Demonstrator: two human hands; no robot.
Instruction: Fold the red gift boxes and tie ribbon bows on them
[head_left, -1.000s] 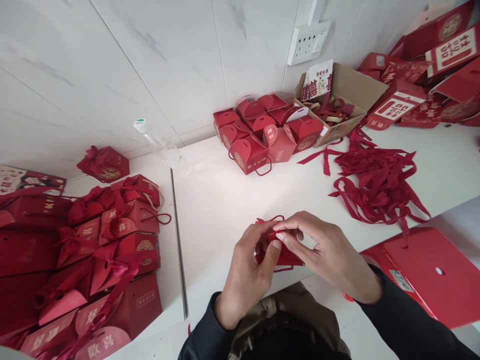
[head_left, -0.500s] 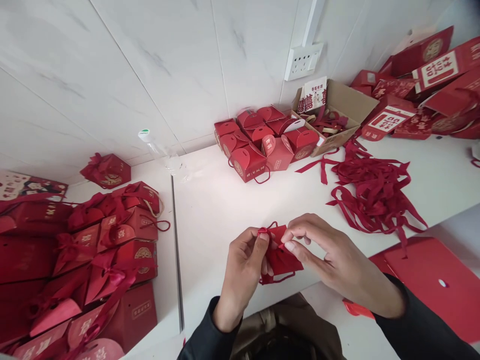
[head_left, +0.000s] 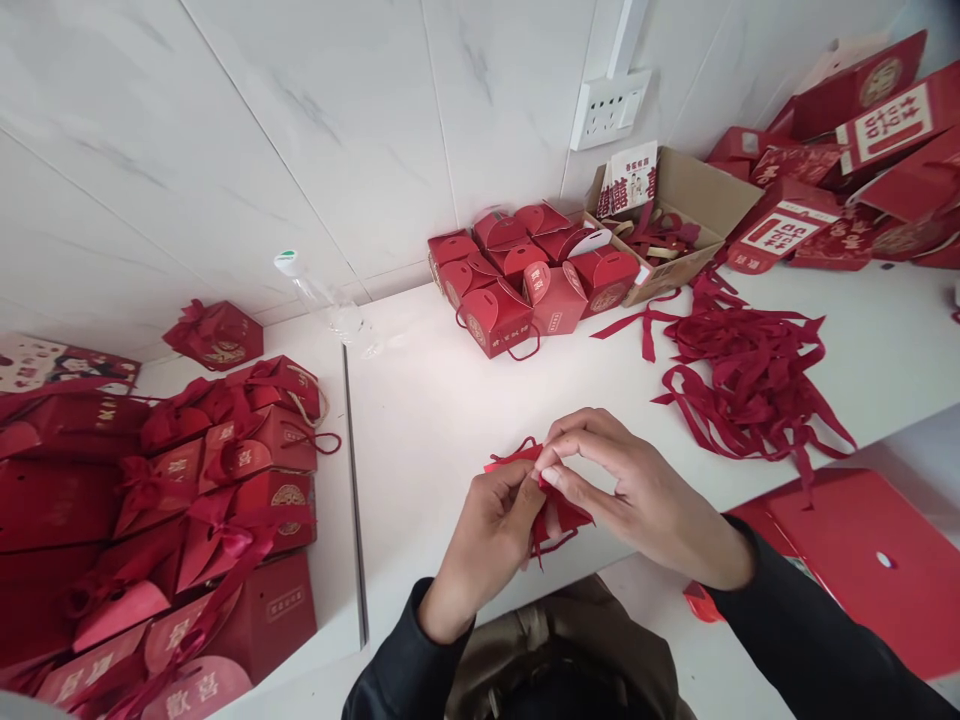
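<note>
Workroom: red boxes [head_left: 495, 318], piled ribbons [head_left: 750, 365]

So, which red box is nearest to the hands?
The red box between the left hand and right hand, at the table's near edge; other boxes sit farther away.

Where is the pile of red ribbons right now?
At the right of the head view, the ribbon pile lies on the white table, beyond the right hand and on the near side of the open cardboard box.

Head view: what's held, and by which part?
Left hand and right hand pinch what looks like red ribbon atop a red box; the exact part is hidden.
</note>
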